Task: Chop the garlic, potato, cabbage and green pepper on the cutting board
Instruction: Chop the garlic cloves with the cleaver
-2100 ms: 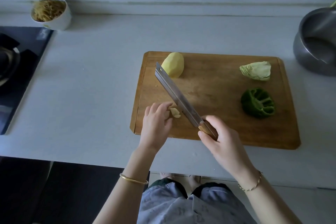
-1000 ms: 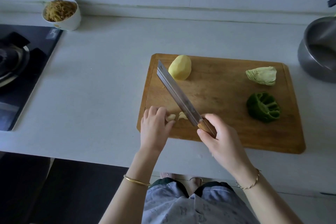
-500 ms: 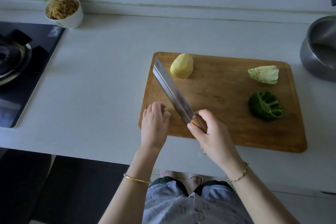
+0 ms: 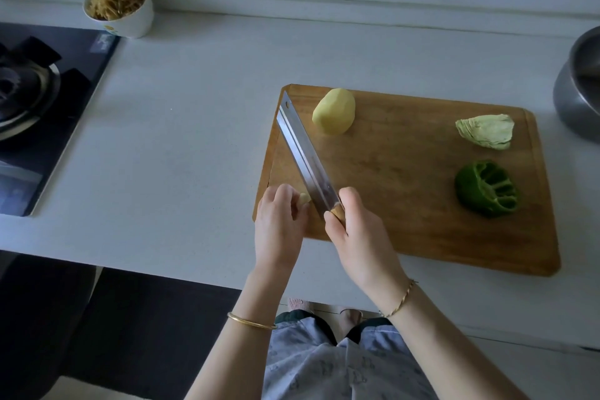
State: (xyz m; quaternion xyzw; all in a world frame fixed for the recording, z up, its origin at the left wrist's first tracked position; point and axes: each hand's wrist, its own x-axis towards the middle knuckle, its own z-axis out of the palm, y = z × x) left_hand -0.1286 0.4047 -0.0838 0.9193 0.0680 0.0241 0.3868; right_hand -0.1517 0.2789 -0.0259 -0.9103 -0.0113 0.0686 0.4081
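Nearest: left hand at the near left corner of the cutting board, fingers curled down, pinching the garlic. Only a pale sliver of the clove shows past the fingertips. Right hand just beside it, wrapped round the wooden handle of the knife. The blade runs away diagonally toward the board's far left corner, its heel against the garlic.

Handling, my read: the clove is small, light and firm, apt to skid or roll under the edge. I'd hold it from above, fingertips tucked back, knuckles toward the blade. Little room between fingers and steel.

Mid board: green pepper at right, hollow and open side up. It looks springy and waxy, so flatten it before cutting.

Far board: peeled potato close to the blade tip. Probably dense, wet-slick and rounded, so it wants a flat face first. Cabbage wedge at the far right, leafy and loose-layered; hold it across the layers.

All three are whole and untouched.
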